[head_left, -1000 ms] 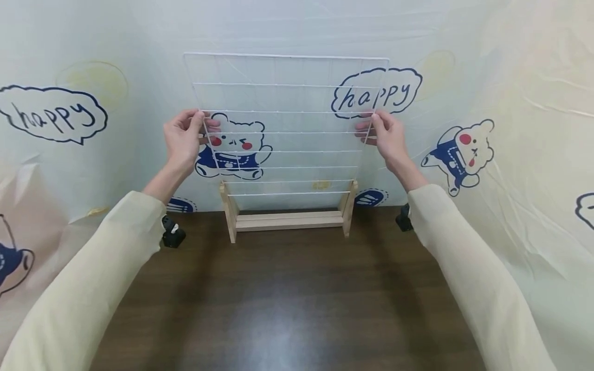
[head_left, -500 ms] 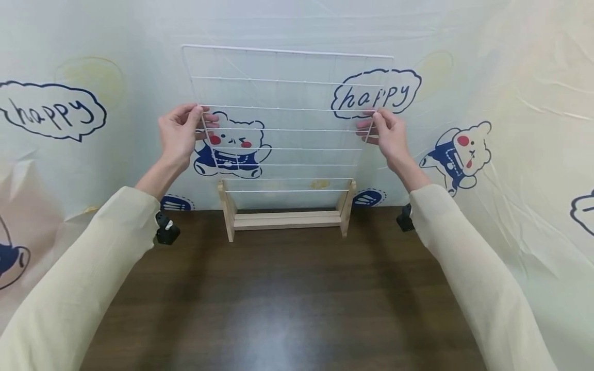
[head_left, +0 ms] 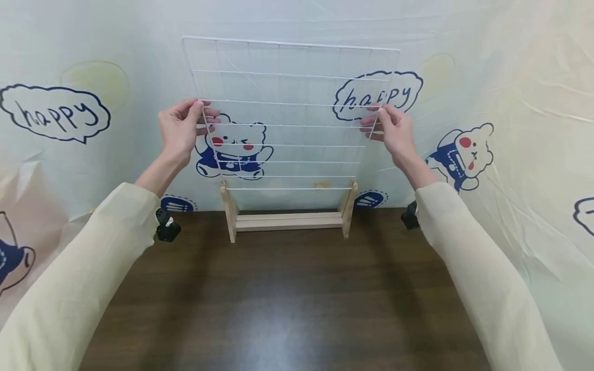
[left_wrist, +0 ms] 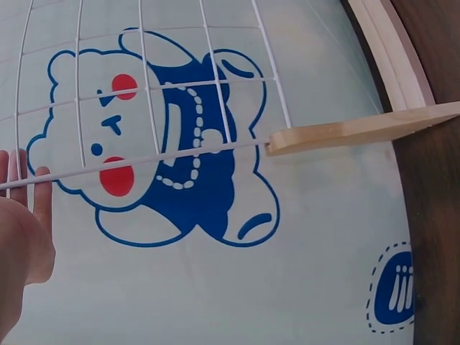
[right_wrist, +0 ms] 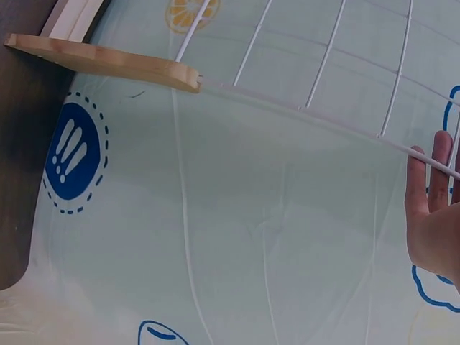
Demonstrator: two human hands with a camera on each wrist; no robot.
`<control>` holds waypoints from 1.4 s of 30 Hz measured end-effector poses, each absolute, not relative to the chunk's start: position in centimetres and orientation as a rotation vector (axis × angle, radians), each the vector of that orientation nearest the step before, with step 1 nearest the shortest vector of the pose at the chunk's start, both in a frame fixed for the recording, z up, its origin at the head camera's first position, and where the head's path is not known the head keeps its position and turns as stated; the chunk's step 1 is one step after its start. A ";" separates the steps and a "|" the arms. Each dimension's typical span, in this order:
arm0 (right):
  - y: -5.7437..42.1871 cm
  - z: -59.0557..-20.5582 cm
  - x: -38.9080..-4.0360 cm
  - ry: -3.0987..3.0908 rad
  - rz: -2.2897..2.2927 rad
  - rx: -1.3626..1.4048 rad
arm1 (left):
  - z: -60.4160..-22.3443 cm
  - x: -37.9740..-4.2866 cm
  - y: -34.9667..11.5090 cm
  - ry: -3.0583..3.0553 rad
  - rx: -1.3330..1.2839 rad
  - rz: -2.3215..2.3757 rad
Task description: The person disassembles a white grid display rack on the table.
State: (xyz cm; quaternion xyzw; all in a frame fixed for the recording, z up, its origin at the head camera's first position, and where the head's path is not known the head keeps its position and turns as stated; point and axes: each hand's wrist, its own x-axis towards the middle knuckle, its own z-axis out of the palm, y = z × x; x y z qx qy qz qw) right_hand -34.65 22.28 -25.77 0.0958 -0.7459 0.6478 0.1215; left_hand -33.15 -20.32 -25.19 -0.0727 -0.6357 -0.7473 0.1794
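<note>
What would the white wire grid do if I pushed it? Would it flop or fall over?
The white wire grid is probably stiff, since it looks straight between the left hand and the right hand. It's likely light for its size, being thin wire with wide gaps. Pushed up high, it might tip, because it towers above the low wooden stand.

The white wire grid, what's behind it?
Behind the white wire grid is a pale printed sheet, with a bear and part of a "happy" bubble showing through. The grid hides thin strips; whatever lies beyond the sheet is covered.
</note>
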 end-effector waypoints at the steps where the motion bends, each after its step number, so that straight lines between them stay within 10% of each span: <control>1: 22.3 -25.7 -34.6 -2.174 1.896 0.278 | -25.0 -33.0 -20.3 -1.786 -0.215 -2.124; 42: 23.4 -24.2 -33.3 -2.147 1.895 0.301 | -23.4 -31.9 -19.7 -1.828 -0.305 -2.085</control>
